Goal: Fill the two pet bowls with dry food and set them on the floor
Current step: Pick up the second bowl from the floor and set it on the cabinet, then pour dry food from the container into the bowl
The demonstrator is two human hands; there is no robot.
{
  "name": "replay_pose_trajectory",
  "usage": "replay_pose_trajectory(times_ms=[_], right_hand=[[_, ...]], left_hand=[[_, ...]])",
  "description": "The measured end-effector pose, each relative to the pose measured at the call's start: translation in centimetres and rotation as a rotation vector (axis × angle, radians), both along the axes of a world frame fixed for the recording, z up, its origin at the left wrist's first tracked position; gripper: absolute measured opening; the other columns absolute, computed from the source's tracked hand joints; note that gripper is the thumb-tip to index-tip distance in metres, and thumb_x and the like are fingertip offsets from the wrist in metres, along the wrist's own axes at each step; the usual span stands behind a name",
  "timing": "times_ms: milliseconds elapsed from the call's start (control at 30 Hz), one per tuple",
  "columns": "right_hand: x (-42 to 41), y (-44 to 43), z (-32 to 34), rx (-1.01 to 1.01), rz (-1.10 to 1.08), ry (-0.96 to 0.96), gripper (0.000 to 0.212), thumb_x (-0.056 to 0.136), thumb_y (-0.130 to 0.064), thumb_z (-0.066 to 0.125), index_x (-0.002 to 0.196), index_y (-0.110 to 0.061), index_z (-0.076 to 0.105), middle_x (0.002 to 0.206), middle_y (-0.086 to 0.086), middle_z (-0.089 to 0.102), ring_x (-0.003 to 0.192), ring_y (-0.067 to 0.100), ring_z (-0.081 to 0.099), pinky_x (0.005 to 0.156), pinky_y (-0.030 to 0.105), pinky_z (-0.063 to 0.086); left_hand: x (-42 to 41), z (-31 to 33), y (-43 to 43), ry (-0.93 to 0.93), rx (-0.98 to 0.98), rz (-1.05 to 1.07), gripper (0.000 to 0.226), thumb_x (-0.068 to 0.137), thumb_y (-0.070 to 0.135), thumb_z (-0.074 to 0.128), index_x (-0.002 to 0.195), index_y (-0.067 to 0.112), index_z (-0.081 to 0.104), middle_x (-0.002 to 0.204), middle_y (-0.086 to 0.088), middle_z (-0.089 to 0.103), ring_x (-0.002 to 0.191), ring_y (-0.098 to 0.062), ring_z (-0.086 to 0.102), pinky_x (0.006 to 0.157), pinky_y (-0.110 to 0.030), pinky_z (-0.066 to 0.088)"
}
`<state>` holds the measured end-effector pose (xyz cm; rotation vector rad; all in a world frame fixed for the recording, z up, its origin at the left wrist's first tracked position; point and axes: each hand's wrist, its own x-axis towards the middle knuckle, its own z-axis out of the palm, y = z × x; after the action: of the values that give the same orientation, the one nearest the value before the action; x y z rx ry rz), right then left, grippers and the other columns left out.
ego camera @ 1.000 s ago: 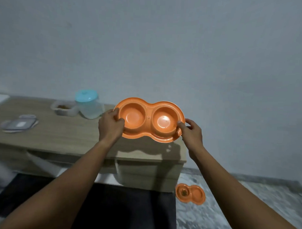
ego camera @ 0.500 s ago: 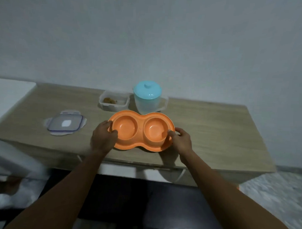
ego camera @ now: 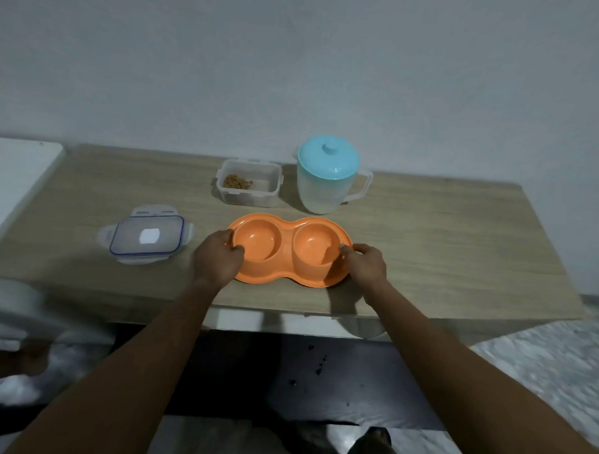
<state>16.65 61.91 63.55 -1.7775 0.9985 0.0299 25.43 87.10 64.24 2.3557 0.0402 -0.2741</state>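
An orange double pet bowl [ego camera: 287, 248] with two empty round wells rests on the wooden table [ego camera: 443, 252], near its front edge. My left hand [ego camera: 217, 258] grips the bowl's left rim, thumb inside the left well. My right hand [ego camera: 366, 268] grips its right rim. Behind the bowl stands a clear plastic container [ego camera: 248, 182], open, with a small heap of brown dry food in one corner.
A clear jug with a light blue lid [ego camera: 327, 175] stands behind the bowl on the right. The container's clear lid [ego camera: 147, 234] lies flat to the left. A dark mat [ego camera: 286, 375] with a few crumbs lies under the table; marbled floor [ego camera: 541, 364] at right.
The bowl came down from mid-air onto the table, both hands still on its rims. The view swung left and down, and a second orange bowl on the floor left the frame.
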Motion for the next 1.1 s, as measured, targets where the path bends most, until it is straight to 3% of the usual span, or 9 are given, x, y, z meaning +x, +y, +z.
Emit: replay_pose_trajectory(times_ms=[233,367,533,633,767,833,900,1000,1100], right_hand=[[0.4,0.5,-0.4,-0.058,-0.004,0.037,0.056,0.097,-0.04,0.061,0.144,-0.01,0.056,0.142,0.015,0.061,0.128,0.034,0.058,0.105,0.044,0.046],[1.2,2.1,0.6,-0.354,0.027,0.057,0.053,0.094,-0.04,0.061,0.143,-0.022,0.057,0.144,0.017,0.051,0.131,0.039,0.051,0.107,0.049,0.046],[3.8,5.4,2.4,-0.468,0.162,-0.141,0.039,0.093,-0.037,0.063,0.128,-0.021,0.07,0.126,0.014,0.066,0.123,0.033,0.056,0.103,0.044,0.047],[6.7,7.5,3.2,-0.378,0.3,-0.25,0.04,0.098,-0.036,0.06,0.129,-0.012,0.069,0.125,0.013,0.071,0.117,0.029,0.063,0.092,0.034,0.046],[11.9,10.0,3.1,-0.25,0.388,-0.203,0.046,0.106,-0.043,0.045,0.129,-0.008,0.063,0.123,0.017,0.069,0.116,0.035,0.062,0.086,0.036,0.048],[14.7,10.6,3.1,-0.162,0.318,-0.149,0.054,0.108,-0.046,0.039,0.142,-0.006,0.052,0.139,0.02,0.061,0.13,0.038,0.055,0.1,0.04,0.047],[17.2,10.8,2.9,-0.096,0.251,-0.05,0.063,0.108,-0.046,0.035,0.153,-0.002,0.038,0.156,0.02,0.046,0.143,0.038,0.043,0.117,0.043,0.036],[19.6,10.8,2.0,-0.054,0.2,0.041,0.06,0.108,-0.043,0.032,0.149,0.0,0.045,0.152,0.022,0.05,0.138,0.038,0.049,0.115,0.044,0.04],[20.4,10.8,1.4,-0.056,0.19,0.063,0.046,0.108,-0.032,0.038,0.135,0.0,0.058,0.134,0.02,0.063,0.118,0.035,0.063,0.102,0.044,0.053]], left_hand=[[0.1,0.3,0.2,-0.003,0.06,-0.028,0.037,0.082,0.022,0.059,0.115,0.007,0.067,0.108,-0.016,0.07,0.095,-0.037,0.064,0.082,-0.04,0.052],[0.3,0.2,0.5,0.004,0.026,-0.01,0.037,0.085,0.025,0.061,0.119,0.011,0.069,0.116,-0.015,0.069,0.104,-0.036,0.064,0.086,-0.038,0.049],[1.3,0.1,1.7,0.132,-0.103,0.05,0.045,0.09,0.036,0.064,0.13,0.016,0.065,0.134,-0.008,0.063,0.122,-0.029,0.058,0.091,-0.029,0.04],[1.7,0.0,2.4,0.164,-0.168,0.052,0.046,0.088,0.037,0.068,0.129,0.016,0.066,0.135,-0.008,0.063,0.122,-0.025,0.058,0.092,-0.028,0.04],[2.1,-0.4,3.1,0.193,-0.238,0.072,0.048,0.084,0.039,0.073,0.126,0.017,0.067,0.132,-0.008,0.064,0.115,-0.024,0.062,0.098,-0.038,0.051],[2.3,-0.6,3.4,0.205,-0.265,0.059,0.05,0.082,0.039,0.075,0.126,0.017,0.067,0.133,-0.007,0.064,0.115,-0.024,0.063,0.099,-0.045,0.052],[2.6,-0.7,3.5,0.236,-0.289,0.051,0.052,0.082,0.039,0.076,0.128,0.017,0.065,0.134,-0.006,0.063,0.118,-0.024,0.062,0.1,-0.046,0.052],[3.0,-0.8,3.8,0.274,-0.328,0.048,0.055,0.081,0.038,0.077,0.13,0.016,0.064,0.138,-0.006,0.06,0.121,-0.023,0.06,0.102,-0.046,0.05],[2.9,-0.7,3.8,0.26,-0.332,0.044,0.055,0.082,0.036,0.077,0.131,0.015,0.064,0.139,-0.005,0.059,0.122,-0.023,0.059,0.102,-0.046,0.05]])
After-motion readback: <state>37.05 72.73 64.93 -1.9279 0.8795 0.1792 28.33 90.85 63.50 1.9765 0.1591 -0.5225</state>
